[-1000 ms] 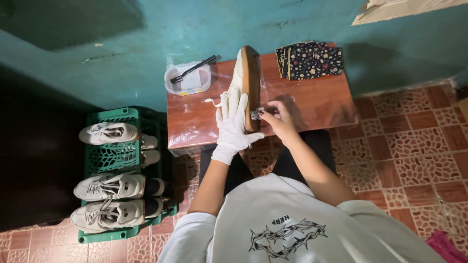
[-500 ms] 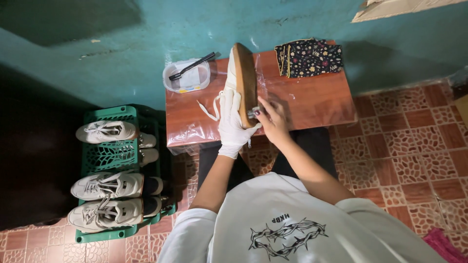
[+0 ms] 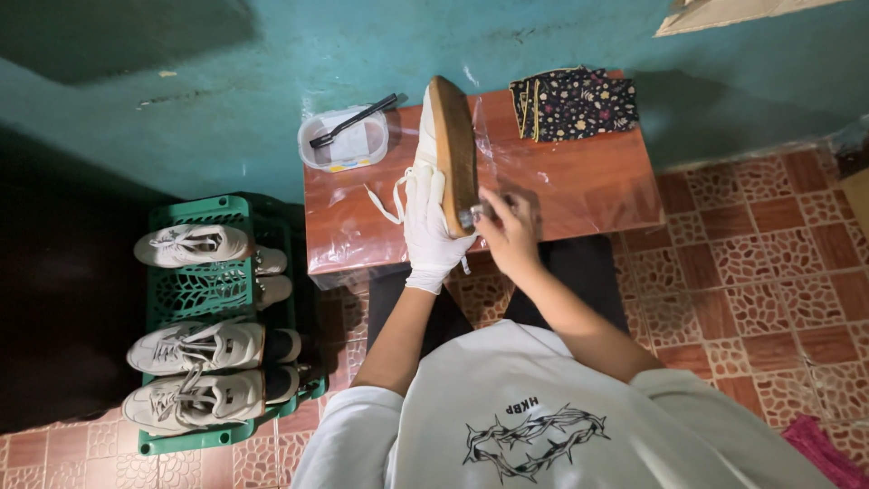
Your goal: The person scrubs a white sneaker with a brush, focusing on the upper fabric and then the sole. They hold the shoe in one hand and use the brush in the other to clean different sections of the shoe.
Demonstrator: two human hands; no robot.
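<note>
I see a small clear tub point(image 3: 345, 140) at the back left corner of the desk point(image 3: 579, 177), with a dark brush point(image 3: 354, 120) lying across its rim; what else is in it I cannot tell. On the floor to the left, a green crate point(image 3: 210, 292) carries several pale sneakers point(image 3: 195, 349) laid on their sides. The shoe point(image 3: 445, 154) stands on edge on the desk, tan sole turned right, laces trailing left. My left hand point(image 3: 433, 231), in a white glove, has its fingers clamped round the shoe's heel end. My right hand point(image 3: 507, 231) is bare, its fingers closed on a small tool point(image 3: 472, 215) pressed against the sole — too blurred to name. The desk is reddish wood under clear plastic film, with a folded flowered cloth point(image 3: 574, 102) at its back right. Behind is a teal wall point(image 3: 272, 63); below, patterned red floor tiles point(image 3: 760, 244).
</note>
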